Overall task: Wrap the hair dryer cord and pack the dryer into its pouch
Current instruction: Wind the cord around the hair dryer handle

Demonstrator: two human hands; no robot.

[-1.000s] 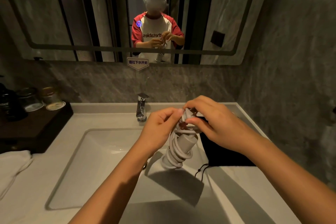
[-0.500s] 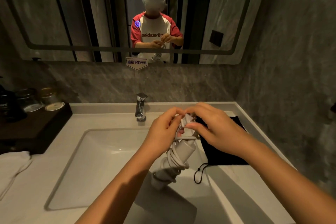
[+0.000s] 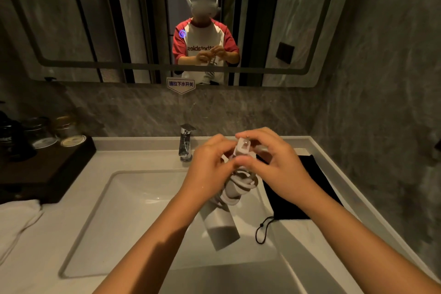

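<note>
A white hair dryer [image 3: 222,219] hangs over the sink with its barrel pointing down and toward me. Its white cord [image 3: 241,184] is coiled in several loops around the handle. My left hand [image 3: 210,169] grips the upper part of the dryer. My right hand [image 3: 274,164] pinches the white plug [image 3: 243,148] at the top of the coil, between thumb and fingers. The black pouch [image 3: 307,188] lies flat on the counter to the right, partly hidden by my right hand. Its black drawstring [image 3: 263,230] trails toward the sink's rim.
A chrome faucet [image 3: 186,142] stands behind the white sink [image 3: 124,217]. A dark wooden tray [image 3: 47,169] with glass jars [image 3: 69,130] sits at the left. A white towel [image 3: 16,224] lies on the counter at the near left. A mirror [image 3: 95,19] hangs on the grey wall.
The plug has come up into plain sight between my right fingers. The dryer has tilted so that more of its barrel shows below the coil. Both hands stay over the sink.
</note>
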